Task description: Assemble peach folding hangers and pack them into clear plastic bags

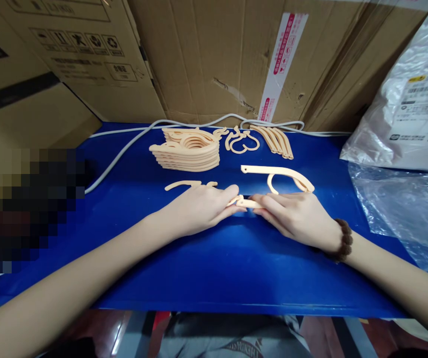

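My left hand (202, 206) pinches a small cream plastic hanger joint (233, 201) between thumb and fingers. My right hand (298, 214), with a dark brown band at the wrist, grips a cream hanger arm (250, 203), whose holed end meets that joint between my hands. Just beyond my left hand, a thin curved cream piece (180, 184) shows partly; whether it is held, I cannot tell. Behind my right fingers are a long cream arm (269, 170) and a curved hook (271, 185), partly hidden by the hand.
A stack of folded cream hangers (186, 154) stands farther back on the blue table (206, 268). Beside it lie loose hooks (240, 141) and several arms (273, 141). A white cable (124, 154) runs behind. Cardboard boxes (214, 59) back the table; a plastic bag (403, 114) sits right.
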Tool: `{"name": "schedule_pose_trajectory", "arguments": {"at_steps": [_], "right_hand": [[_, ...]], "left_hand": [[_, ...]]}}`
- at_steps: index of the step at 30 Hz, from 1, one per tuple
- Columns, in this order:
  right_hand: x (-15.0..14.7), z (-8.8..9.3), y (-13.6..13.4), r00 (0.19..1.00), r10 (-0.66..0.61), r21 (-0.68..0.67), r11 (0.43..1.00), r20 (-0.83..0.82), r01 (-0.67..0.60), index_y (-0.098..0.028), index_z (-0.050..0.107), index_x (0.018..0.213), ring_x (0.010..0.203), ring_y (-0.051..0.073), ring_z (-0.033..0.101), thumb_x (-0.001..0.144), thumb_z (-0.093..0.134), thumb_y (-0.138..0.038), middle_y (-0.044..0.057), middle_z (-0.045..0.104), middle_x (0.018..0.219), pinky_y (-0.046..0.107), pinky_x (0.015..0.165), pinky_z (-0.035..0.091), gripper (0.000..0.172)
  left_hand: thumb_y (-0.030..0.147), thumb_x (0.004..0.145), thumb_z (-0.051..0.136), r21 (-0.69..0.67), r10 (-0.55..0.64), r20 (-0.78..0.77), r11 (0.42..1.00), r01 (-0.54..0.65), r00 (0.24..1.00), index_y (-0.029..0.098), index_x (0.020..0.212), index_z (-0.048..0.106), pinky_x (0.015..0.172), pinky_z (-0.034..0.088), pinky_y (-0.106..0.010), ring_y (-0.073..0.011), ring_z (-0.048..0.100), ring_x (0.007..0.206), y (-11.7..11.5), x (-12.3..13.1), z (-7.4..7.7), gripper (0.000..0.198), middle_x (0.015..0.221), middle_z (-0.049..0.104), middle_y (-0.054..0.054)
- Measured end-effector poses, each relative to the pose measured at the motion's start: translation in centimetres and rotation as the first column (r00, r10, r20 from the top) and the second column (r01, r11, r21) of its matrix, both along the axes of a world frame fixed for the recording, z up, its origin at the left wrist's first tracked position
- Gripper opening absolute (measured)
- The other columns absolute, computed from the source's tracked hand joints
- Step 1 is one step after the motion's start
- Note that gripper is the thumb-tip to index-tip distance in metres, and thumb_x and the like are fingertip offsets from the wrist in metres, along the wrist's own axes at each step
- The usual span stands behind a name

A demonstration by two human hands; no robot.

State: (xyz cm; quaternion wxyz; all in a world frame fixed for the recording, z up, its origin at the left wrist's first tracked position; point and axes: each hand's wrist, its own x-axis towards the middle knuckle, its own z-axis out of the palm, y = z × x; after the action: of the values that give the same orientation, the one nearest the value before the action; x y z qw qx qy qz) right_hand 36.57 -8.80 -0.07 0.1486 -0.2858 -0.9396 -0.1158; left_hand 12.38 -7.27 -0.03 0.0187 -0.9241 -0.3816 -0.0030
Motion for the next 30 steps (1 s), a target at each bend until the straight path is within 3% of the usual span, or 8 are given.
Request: {"name": "schedule_pose_trajectory", "arguments": {"at_steps": [13,18,23,30], "right_hand": [[-0.2,-0.12,0.02,0.999,-0.023,-0.116,0.993,-0.031,0.019,-0.015,0.065,0.113,0.064,0.012,0.067,0.108,0.037,-0.033,0.002,0.075,0.08,0.027,0.054,0.036,0.034],[-0.31,0.02,0.06,0.999,-0.036,-0.194,0.98,-0.023,0.031,-0.016,0.066,0.109,0.059,0.012,0.061,0.109,0.033,-0.036,0.001,0.069,0.069,0.026,0.054,0.032,0.038],[-0.24,0.1,0.46,0.999,-0.047,-0.341,0.939,-0.025,0.036,-0.017,0.066,0.114,0.061,0.013,0.06,0.108,0.035,-0.04,0.002,0.071,0.077,0.026,0.06,0.036,0.04],[0.03,0.3,0.99,0.999,-0.047,-0.492,0.87,-0.022,0.03,-0.019,0.066,0.123,0.075,0.017,0.066,0.108,0.034,-0.043,0.005,0.075,0.089,0.028,0.072,0.041,0.043]], "left_hand": [[0.037,0.107,0.03,0.239,-0.077,-0.081,0.966,0.095,0.994,0.018,0.088,0.052,0.047,0.033,-0.024,-0.0186,0.062,0.059,-0.01,-0.21,-0.32,0.035,0.069,0.062,-0.005],[0.031,0.106,0.032,0.401,-0.16,-0.072,0.899,0.175,0.985,0.018,0.084,0.053,0.044,0.029,-0.027,-0.0196,0.058,0.051,-0.12,-0.52,-0.58,0.033,0.064,0.06,-0.005],[0.025,0.103,0.04,0.545,-0.202,-0.068,0.813,0.205,0.977,0.019,0.075,0.051,0.043,0.025,-0.028,-0.0183,0.051,0.043,-0.39,-0.53,-0.43,0.03,0.057,0.054,-0.002],[0.025,0.101,0.049,0.604,-0.2,-0.088,0.768,0.213,0.976,0.02,0.073,0.05,0.045,0.028,-0.028,-0.0175,0.053,0.046,-0.81,-0.47,0.01,0.028,0.057,0.053,-0.001]]}}
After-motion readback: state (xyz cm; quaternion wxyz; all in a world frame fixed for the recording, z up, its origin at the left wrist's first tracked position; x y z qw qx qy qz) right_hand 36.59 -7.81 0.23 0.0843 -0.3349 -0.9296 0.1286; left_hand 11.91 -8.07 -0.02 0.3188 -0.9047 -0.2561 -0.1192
